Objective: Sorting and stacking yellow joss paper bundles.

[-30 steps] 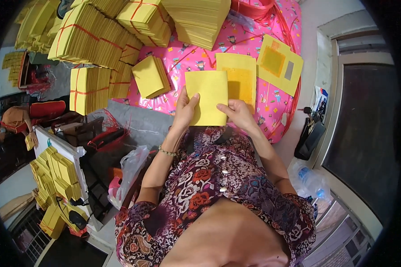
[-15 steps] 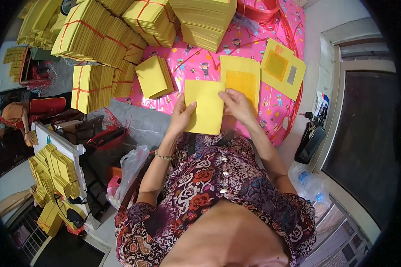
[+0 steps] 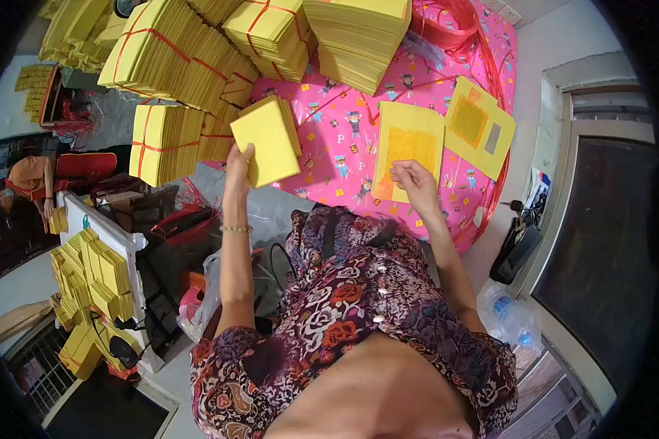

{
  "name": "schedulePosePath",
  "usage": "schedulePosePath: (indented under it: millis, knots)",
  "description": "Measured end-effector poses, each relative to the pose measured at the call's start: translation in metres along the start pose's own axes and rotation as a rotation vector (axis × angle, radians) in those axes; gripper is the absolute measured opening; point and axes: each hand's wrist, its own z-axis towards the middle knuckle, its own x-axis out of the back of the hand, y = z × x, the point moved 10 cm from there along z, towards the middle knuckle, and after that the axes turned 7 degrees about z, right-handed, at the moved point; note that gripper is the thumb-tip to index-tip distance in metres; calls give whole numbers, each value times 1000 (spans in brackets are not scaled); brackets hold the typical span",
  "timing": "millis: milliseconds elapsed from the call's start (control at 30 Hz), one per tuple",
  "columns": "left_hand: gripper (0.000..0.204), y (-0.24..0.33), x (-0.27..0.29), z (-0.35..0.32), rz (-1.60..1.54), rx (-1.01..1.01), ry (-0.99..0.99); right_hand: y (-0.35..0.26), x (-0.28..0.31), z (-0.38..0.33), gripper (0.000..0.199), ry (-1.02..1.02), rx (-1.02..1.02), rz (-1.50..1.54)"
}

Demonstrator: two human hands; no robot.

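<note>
My left hand (image 3: 239,165) grips the near left edge of a folded yellow paper piece (image 3: 267,143), thumb on top. That piece is over a small pile of like pieces (image 3: 293,121) and covers most of it; whether the two touch, I cannot tell. Over the lower part of a yellow sheet with an orange patch (image 3: 408,139), my right hand (image 3: 417,186) has its fingers curled in, and nothing shows in them. To the right, another yellow sheet (image 3: 483,124) bears an orange patch and a grey rectangle.
Tall yellow paper stacks (image 3: 161,58), several tied with red strips, stand at the far left of the pink patterned table cover (image 3: 329,172). A red strip coil (image 3: 447,33) lies at the back. At left, a person (image 3: 33,179) sits near a white table (image 3: 135,274) holding yellow paper bundles.
My left hand has carried the folded yellow paper left, to the small pile. My right hand has let go of it and moved right, over the orange-patched sheet. The view has shifted slightly.
</note>
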Motion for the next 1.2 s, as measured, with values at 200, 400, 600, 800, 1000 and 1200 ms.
schedulePosePath:
  millis: [200,400,600,800,1000,1200]
  knots:
    - [27,-27,35,62,-120,30,15,5,39,-13,17,124,39,-46]
    - [36,-53,31,91,-27,75,-42,12,49,-21,16,161,21,-90]
    - [32,-66,36,103,130,2,7,21,53,-22,16,131,97,-190]
    - [38,-51,46,105,703,-195,239,-18,35,-36,23,63,223,-715]
    - [51,-56,87,115,878,-230,362,-22,2,-41,40,-178,474,-995]
    - [58,-23,51,79,741,-311,407,-12,10,-38,38,-172,568,-965]
